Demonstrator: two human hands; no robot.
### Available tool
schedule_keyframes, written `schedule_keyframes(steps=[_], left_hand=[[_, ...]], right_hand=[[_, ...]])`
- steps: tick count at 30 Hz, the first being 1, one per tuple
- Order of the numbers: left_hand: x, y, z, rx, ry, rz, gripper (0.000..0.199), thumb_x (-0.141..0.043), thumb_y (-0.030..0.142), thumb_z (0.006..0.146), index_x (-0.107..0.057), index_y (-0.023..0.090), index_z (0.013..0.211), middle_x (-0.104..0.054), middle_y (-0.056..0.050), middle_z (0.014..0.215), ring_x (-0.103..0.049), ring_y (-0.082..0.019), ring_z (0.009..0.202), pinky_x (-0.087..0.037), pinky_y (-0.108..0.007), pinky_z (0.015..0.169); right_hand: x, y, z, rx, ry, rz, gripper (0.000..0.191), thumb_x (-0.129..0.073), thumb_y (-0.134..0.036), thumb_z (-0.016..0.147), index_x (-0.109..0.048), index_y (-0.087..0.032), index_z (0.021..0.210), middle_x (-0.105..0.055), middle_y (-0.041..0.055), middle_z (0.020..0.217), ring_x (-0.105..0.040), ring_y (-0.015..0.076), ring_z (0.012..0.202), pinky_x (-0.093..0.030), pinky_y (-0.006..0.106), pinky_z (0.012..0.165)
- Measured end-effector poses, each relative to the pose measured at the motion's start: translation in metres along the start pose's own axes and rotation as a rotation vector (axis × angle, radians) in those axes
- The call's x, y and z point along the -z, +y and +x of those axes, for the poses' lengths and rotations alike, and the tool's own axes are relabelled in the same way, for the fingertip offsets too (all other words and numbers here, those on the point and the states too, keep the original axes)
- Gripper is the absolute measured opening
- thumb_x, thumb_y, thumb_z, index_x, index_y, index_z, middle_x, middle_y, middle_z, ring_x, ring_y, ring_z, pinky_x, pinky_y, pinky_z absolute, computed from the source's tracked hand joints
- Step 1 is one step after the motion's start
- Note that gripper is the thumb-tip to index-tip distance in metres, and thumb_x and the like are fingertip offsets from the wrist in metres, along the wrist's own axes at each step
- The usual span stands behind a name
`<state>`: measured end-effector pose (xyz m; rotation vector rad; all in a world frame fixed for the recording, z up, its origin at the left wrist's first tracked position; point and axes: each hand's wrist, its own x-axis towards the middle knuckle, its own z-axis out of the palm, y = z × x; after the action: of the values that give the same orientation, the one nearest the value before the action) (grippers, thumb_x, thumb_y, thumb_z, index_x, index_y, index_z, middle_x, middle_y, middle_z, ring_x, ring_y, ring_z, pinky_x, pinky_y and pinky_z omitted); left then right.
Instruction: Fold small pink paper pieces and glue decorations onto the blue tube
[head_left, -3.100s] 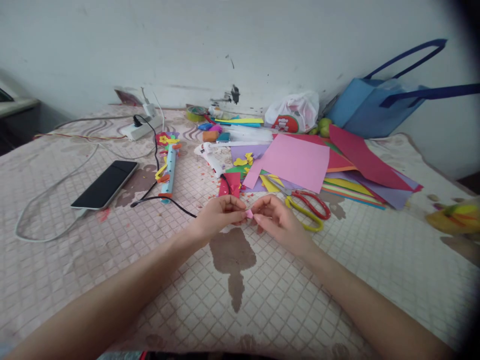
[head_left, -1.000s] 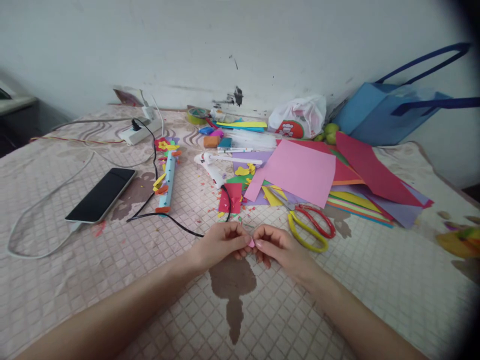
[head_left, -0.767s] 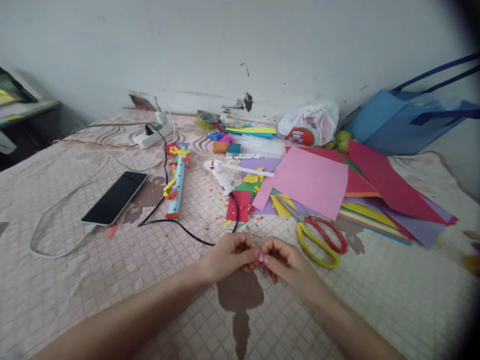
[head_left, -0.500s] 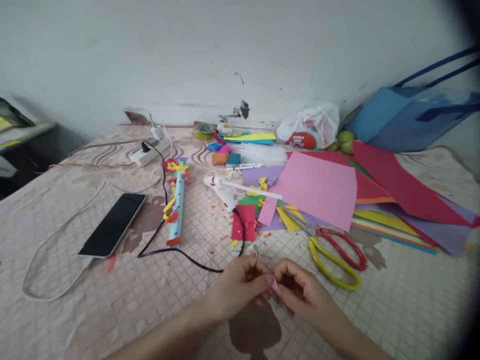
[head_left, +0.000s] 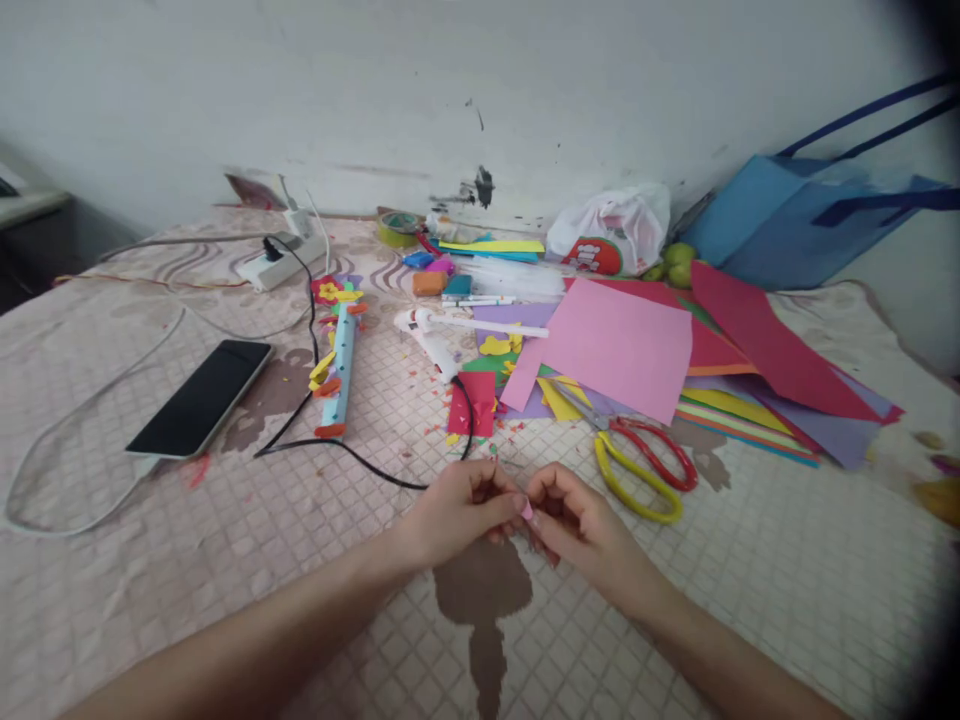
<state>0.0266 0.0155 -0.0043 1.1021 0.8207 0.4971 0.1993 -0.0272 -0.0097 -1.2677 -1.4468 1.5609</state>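
Note:
Both hands meet above the tablecloth at the lower middle. My left hand (head_left: 465,512) and my right hand (head_left: 581,520) pinch a tiny pink paper piece (head_left: 527,510) between thumbs and fingertips. Beyond them lie a red paper piece (head_left: 471,402) and small paper scraps. A white glue gun (head_left: 435,345) rests on the cloth with its black cable running left. Scissors (head_left: 637,460) with one red and one yellow handle lie right of my right hand. A light blue strip (head_left: 341,365) decorated with coloured paper shapes stands to the left.
A phone (head_left: 202,398) with a white cable lies at the left, below a power strip (head_left: 285,262). Pink paper (head_left: 619,345) tops stacked coloured sheets at the right. Along the wall are a tape roll (head_left: 397,230), a plastic bag (head_left: 611,235) and a blue bag (head_left: 795,225).
The camera view has shifted, so the table's things appear higher and slightly further left. Both hands still hold the pink piece together, with little change in their grip.

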Motion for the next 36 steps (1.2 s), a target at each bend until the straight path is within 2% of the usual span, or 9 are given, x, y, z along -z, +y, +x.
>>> schedule_keyframes(steps=[6, 11, 17, 25, 32, 36], left_hand=[[0.001, 0.001, 0.001, -0.005, -0.013, -0.002, 0.028, -0.067, 0.037, 0.072, -0.06, 0.01, 0.074, -0.059, -0.001, 0.064, -0.055, -0.008, 0.059, -0.045, -0.02, 0.056], [0.001, 0.004, -0.002, 0.0, -0.028, -0.016, 0.027, -0.068, 0.036, 0.072, -0.06, 0.01, 0.073, -0.06, -0.001, 0.064, -0.055, -0.008, 0.06, -0.044, -0.02, 0.057], [0.006, 0.005, -0.003, 0.047, -0.04, -0.069, 0.026, -0.068, 0.034, 0.072, -0.06, 0.01, 0.075, -0.063, -0.002, 0.071, -0.057, -0.008, 0.062, -0.045, -0.021, 0.062], [0.006, 0.003, -0.008, 0.025, -0.042, -0.078, 0.025, -0.067, 0.033, 0.073, -0.059, 0.01, 0.075, -0.064, -0.003, 0.072, -0.057, -0.008, 0.063, -0.044, -0.021, 0.063], [0.008, 0.002, -0.009, 0.024, -0.044, -0.088, 0.024, -0.068, 0.033, 0.072, -0.06, 0.011, 0.076, -0.065, -0.003, 0.073, -0.058, -0.007, 0.062, -0.045, -0.022, 0.063], [0.01, 0.001, -0.01, 0.058, -0.039, -0.106, 0.022, -0.068, 0.031, 0.072, -0.061, 0.01, 0.075, -0.065, -0.003, 0.072, -0.059, -0.008, 0.062, -0.047, -0.021, 0.062]], right_hand=[[-0.001, 0.0, 0.0, 0.061, 0.044, -0.024, 0.006, -0.05, -0.023, 0.085, -0.045, -0.02, 0.085, -0.052, -0.0034, 0.066, -0.049, 0.008, 0.052, -0.041, 0.019, 0.046], [0.0, -0.001, 0.0, 0.093, 0.07, 0.053, 0.008, -0.052, -0.024, 0.084, -0.045, -0.02, 0.086, -0.052, -0.0045, 0.064, -0.048, 0.0077, 0.05, -0.041, 0.02, 0.046], [0.0, -0.001, 0.003, 0.105, 0.049, 0.227, 0.012, -0.056, -0.026, 0.082, -0.048, -0.019, 0.085, -0.054, -0.0028, 0.067, -0.051, 0.009, 0.055, -0.042, 0.021, 0.048], [-0.005, 0.002, 0.006, 0.096, 0.008, 0.331, 0.011, -0.059, -0.022, 0.08, -0.05, -0.018, 0.086, -0.054, -0.0009, 0.072, -0.053, 0.0096, 0.063, -0.042, 0.02, 0.051], [-0.01, -0.001, 0.006, 0.119, 0.035, 0.23, 0.009, -0.055, -0.02, 0.081, -0.048, -0.019, 0.087, -0.052, -0.0012, 0.073, -0.051, 0.0095, 0.061, -0.042, 0.021, 0.051], [-0.011, -0.003, 0.004, 0.256, 0.109, -0.042, 0.01, -0.052, -0.016, 0.082, -0.048, -0.021, 0.09, -0.052, 0.0, 0.081, -0.053, 0.0104, 0.066, -0.044, 0.022, 0.054]])
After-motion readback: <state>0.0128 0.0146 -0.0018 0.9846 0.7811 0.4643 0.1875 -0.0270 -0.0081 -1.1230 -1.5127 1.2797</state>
